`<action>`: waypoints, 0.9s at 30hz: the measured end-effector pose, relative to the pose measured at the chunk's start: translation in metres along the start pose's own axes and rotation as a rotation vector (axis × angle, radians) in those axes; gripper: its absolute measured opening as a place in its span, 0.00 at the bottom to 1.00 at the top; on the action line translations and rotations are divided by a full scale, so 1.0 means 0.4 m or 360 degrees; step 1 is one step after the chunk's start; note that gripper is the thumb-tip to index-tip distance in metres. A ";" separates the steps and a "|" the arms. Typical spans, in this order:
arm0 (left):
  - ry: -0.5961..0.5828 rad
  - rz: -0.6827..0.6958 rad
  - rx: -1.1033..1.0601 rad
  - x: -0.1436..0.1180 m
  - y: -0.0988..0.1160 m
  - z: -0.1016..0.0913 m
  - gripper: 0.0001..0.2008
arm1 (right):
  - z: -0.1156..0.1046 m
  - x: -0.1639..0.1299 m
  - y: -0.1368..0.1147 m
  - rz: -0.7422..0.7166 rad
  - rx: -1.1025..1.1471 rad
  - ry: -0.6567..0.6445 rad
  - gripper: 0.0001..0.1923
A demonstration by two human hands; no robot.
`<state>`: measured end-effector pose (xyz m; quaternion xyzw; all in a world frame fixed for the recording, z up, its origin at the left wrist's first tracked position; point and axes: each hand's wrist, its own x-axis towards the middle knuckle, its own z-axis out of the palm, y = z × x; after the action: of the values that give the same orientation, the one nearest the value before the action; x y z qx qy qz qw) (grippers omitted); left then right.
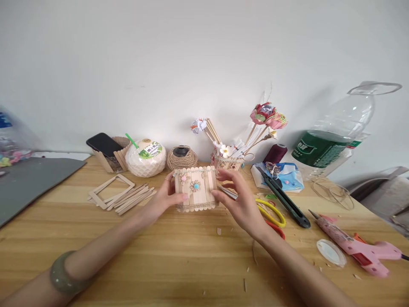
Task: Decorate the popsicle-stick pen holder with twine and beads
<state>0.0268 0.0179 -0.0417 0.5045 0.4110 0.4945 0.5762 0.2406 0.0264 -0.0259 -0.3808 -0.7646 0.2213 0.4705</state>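
Observation:
A small box made of craft sticks (196, 188), decorated with little flowers on its front, is held just above the wooden table (179, 256). My left hand (166, 197) grips its left side, thumb on the front. My right hand (238, 197) holds its right side with fingers curled around the edge. A green bangle (62, 275) circles my left wrist.
Loose craft sticks and a stick frame (121, 196) lie left. Behind stand a coconut drink (145, 157), twine ball (182, 157), phone in a stick holder (107, 149) and paper flowers (266, 115). Right: utility knife (283, 196), yellow scissors (271, 213), pink glue gun (358, 247), plastic bottle (332, 145).

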 end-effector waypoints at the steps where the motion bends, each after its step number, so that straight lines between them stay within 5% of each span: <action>1: 0.0000 -0.0013 -0.0015 -0.005 0.001 0.002 0.36 | -0.002 -0.001 -0.005 -0.0059 -0.0053 0.0051 0.16; 9: 0.0036 -0.0020 -0.0039 -0.022 -0.007 0.006 0.36 | 0.003 -0.017 -0.034 -0.0325 -0.0299 -0.0051 0.07; 17: 0.0154 0.0040 -0.0025 -0.038 -0.013 0.034 0.46 | 0.024 -0.021 -0.046 -0.0046 -0.0191 -0.0069 0.04; 27: 0.0278 0.0150 -0.0082 -0.041 -0.009 0.029 0.39 | -0.015 -0.001 -0.019 0.0324 0.0243 0.0294 0.16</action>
<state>0.0357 -0.0001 -0.0439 0.4632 0.4227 0.5736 0.5270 0.2431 0.0214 -0.0182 -0.4381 -0.6564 0.2894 0.5417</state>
